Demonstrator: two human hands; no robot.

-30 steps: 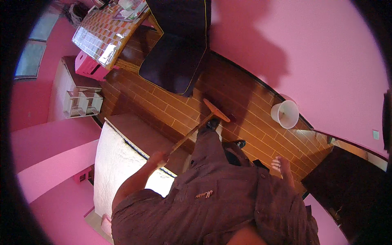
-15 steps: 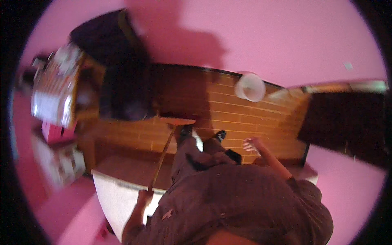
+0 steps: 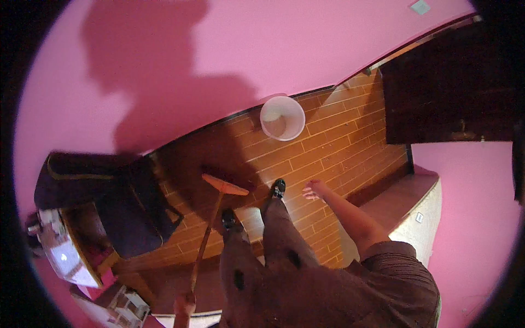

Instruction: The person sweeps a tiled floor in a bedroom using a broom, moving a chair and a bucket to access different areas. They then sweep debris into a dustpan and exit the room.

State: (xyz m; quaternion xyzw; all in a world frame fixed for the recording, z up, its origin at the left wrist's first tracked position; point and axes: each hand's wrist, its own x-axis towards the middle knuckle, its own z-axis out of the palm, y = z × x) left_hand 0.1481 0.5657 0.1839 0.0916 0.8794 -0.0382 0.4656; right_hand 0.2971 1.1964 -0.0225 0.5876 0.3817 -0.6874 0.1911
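My left hand [image 3: 185, 304] is wrapped round the wooden handle of a long broom [image 3: 205, 240]. Its wide orange head [image 3: 225, 185] is at the floor ahead of my left shoe; the bristles are lost in dark shadow. Out to the right, my right hand [image 3: 314, 189] hangs open with loosely spread fingers and holds nothing. A pale pink bin [image 3: 283, 118] stands on the floor near the wall, beyond both hands, with something pale at its bottom.
A dark cloth-covered chair [image 3: 131, 202] stands at left, beside a desk [image 3: 74, 259] with things on it. A dark wooden door [image 3: 448, 93] is at far right. Beds with brown edges lie behind me, one at right [image 3: 402, 205]. Pink walls [image 3: 306, 44] border the brown plank floor [image 3: 339, 136].
My view has turned rightward, so the bin, chair and door appear shifted left. My feet have stepped apart. The broom stays in my left hand; my right hand remains empty.
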